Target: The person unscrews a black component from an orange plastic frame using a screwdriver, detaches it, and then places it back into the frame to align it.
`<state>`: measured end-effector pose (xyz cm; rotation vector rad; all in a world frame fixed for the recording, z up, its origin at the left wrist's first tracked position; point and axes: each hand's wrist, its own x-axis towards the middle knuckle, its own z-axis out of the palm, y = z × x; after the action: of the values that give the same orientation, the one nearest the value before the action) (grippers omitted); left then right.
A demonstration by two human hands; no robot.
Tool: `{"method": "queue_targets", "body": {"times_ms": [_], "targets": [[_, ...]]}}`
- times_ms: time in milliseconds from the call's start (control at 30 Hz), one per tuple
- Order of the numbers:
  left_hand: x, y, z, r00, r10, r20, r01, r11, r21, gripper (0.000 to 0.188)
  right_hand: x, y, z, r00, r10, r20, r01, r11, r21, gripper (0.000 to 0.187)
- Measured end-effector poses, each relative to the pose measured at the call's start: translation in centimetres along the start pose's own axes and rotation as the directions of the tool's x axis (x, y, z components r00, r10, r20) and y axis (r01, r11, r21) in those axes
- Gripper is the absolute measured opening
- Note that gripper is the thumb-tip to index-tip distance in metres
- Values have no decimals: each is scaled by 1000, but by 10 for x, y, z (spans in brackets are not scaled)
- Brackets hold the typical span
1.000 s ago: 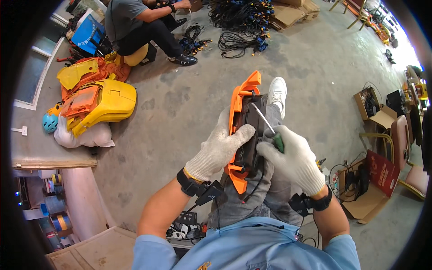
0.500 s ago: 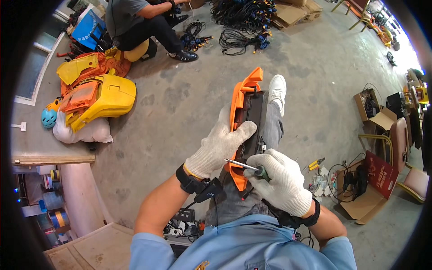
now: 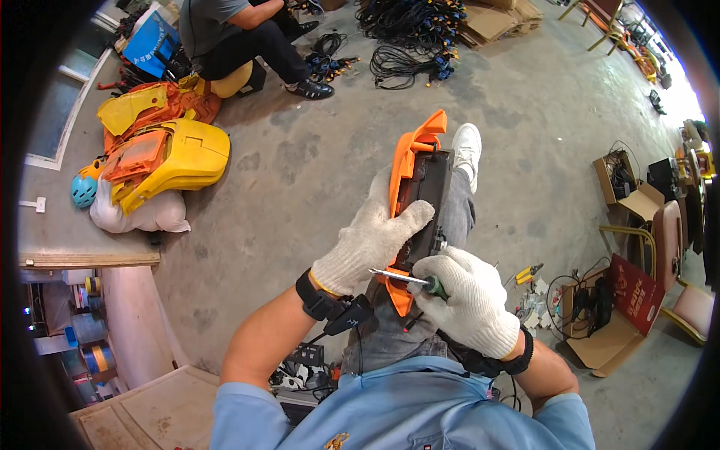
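An orange plastic shell (image 3: 403,161) with a black inner housing (image 3: 427,180) rests lengthwise on my thigh. My left hand (image 3: 371,240), in a white knit glove, grips the shell from its left side, thumb laid over the black housing and the other fingers hidden beneath. Gloved as well, my right hand (image 3: 472,300) is closed around the green handle of a screwdriver (image 3: 401,276). Its metal shaft points left across the near end of the shell. Whether the right fingers also touch the housing's edge, I cannot tell.
Yellow and orange plastic covers (image 3: 184,161) are piled at the left beside a blue helmet (image 3: 84,191). A seated person (image 3: 240,37) and heaped black cables (image 3: 409,30) are at the back. Yellow-handled pliers (image 3: 529,273), an open carton (image 3: 600,322) and chairs (image 3: 667,247) stand right.
The view has shifted slightly. My hands, the orange shell and the screwdriver keep nearly the same pose; the seated person's forearm has moved.
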<state>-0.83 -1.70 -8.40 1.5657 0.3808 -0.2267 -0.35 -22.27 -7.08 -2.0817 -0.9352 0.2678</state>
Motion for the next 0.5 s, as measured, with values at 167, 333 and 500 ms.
{"method": "queue_targets", "body": {"times_ms": [167, 333, 500], "targets": [[3, -2, 5, 995, 89, -38, -85, 992, 90, 73, -4, 3, 1, 999, -22, -43, 20, 999, -38, 32], [0, 2, 6, 999, 39, -36, -41, 996, -73, 60, -2, 13, 8, 975, -222, -27, 220, 974, -48, 37], [-1, 3, 7, 1000, 0, -31, 0, 1000, -10, 57, -11, 16, 12, 994, -113, 10, 113, 991, -65, 45]]}}
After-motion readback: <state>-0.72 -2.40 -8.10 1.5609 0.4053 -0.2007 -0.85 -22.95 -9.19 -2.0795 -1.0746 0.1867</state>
